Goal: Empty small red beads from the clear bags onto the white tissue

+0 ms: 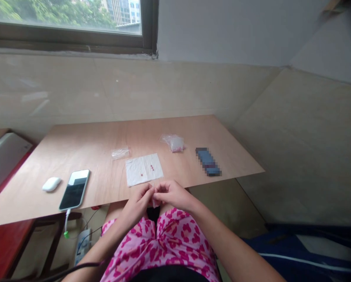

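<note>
My left hand [139,201] and my right hand [171,194] meet just below the near edge of the wooden table [93,137], above my pink patterned lap. Both hands pinch a small pale thing [155,202] between their fingertips; I cannot make out what it is. Just beyond the hands a white tissue [144,169] lies flat on the table with a few tiny red beads [152,167] on it.
A phone [74,189] on a white cable and a white mouse [51,183] lie at the left. A small clear bag [120,152], a clear bag with pink contents [173,142] and a blurred dark blue object [208,161] sit farther back. Walls close the back and right.
</note>
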{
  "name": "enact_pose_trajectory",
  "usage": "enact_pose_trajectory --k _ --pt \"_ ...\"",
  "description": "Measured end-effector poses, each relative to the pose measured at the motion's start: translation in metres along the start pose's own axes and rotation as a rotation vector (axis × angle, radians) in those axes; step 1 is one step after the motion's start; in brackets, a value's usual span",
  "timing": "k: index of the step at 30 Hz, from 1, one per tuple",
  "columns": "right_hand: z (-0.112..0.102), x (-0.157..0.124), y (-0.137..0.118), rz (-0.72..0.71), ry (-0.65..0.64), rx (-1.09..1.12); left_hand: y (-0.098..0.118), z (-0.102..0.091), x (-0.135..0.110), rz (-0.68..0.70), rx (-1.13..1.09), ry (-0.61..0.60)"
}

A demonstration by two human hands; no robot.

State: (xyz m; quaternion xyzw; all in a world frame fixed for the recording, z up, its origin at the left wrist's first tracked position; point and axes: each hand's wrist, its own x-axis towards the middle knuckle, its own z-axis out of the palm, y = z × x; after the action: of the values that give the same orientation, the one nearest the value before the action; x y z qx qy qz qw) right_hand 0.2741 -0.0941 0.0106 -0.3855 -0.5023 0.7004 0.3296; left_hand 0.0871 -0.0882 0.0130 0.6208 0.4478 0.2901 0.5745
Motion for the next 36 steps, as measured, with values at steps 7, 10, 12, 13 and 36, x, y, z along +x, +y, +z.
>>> enact_pose_trajectory --k 7,10,12,13,36 --pt "-0.006 0.0 0.012 0.089 0.038 0.022 -0.012 0.007 -0.007 -0.068 -0.084 -0.003" --pt "-0.007 0.002 0.017 0.083 0.033 -0.005 -0.017 0.009 -0.006 -0.087 -0.087 -0.021" --pt "-0.01 0.003 0.02 0.097 0.011 -0.017 -0.018 0.009 -0.006 -0.077 -0.077 -0.041" --pt "-0.012 0.004 0.021 0.11 0.011 -0.018 -0.018 0.009 -0.006 -0.061 -0.071 -0.049" --pt "-0.007 0.009 0.031 0.089 0.149 0.093 -0.018 0.006 -0.007 0.0 0.095 0.059"
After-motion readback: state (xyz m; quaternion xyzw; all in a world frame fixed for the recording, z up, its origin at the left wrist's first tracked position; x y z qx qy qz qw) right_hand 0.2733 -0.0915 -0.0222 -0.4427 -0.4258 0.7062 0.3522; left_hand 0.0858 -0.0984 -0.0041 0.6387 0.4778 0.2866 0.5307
